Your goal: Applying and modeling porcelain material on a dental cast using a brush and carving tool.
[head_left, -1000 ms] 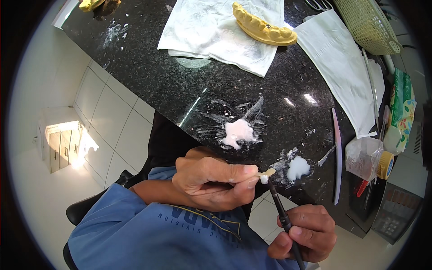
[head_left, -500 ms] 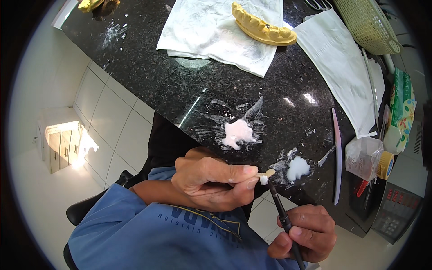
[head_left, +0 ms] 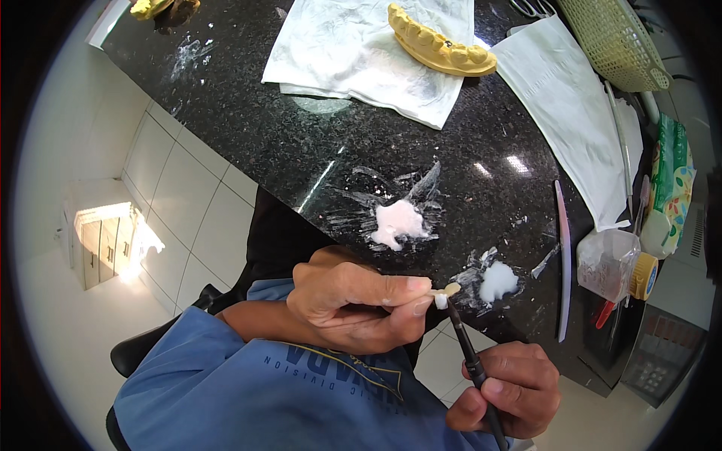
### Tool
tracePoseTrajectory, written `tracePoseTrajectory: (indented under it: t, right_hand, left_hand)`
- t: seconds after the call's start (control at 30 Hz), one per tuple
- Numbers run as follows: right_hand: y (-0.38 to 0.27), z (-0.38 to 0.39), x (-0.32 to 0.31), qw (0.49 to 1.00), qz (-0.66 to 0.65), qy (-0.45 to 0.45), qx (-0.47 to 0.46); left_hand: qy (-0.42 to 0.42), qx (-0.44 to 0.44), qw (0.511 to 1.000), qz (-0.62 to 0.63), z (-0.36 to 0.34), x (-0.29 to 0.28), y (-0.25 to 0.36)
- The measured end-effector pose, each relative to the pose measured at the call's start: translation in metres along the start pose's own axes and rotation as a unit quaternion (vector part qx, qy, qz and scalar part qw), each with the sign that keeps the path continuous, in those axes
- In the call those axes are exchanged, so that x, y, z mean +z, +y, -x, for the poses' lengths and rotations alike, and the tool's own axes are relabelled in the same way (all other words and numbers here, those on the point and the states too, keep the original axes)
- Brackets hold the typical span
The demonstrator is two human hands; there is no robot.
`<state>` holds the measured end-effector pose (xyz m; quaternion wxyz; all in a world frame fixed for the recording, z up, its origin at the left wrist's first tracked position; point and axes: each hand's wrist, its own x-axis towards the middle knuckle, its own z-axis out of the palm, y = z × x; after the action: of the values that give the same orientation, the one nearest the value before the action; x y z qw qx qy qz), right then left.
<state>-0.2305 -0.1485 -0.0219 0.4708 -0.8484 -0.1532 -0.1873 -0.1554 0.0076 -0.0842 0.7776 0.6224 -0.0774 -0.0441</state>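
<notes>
My left hand [head_left: 368, 301] pinches a small tan tooth die [head_left: 451, 289] between thumb and fingertips, just beyond the front edge of the dark counter. Its far end is rounded, and a white lump [head_left: 441, 301] sits beneath it. A slim dark brush [head_left: 468, 347] is gripped by the fingers of my right hand [head_left: 519, 388]. The brush tip points up and left and meets the white lump, or comes very close; I cannot tell which. Nearby on the counter lie a pool of white paste [head_left: 498, 281] and a pale pink one [head_left: 398, 223], with smears around them.
A yellow dental cast [head_left: 436, 46] lies on a folded white cloth [head_left: 338, 56]. On the right are a pink and white strip [head_left: 562, 263], white paper [head_left: 556, 113], a clear jar [head_left: 605, 263] with a yellow lid, a tissue pack [head_left: 669, 188] and a woven basket [head_left: 613, 41].
Both hands hold almost the same position, with the brush tip still at the white lump. On the dark panel at the far right, the red marks have faded to grey.
</notes>
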Motion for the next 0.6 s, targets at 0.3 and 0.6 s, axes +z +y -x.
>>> tracePoseTrajectory:
  t: [0.3,0.6]
  right_hand:
    - [-0.0002,-0.0006,0.0034,1.000,0.003,0.024,-0.004]
    - [0.0010,0.0013,0.0004,1.000,-0.002,0.013,-0.006]
  left_hand:
    - [0.006,0.000,1.000,0.003,-0.0007,0.0009,-0.0014]
    - [0.014,-0.001,1.000,0.006,0.0011,0.0006,-0.0027]
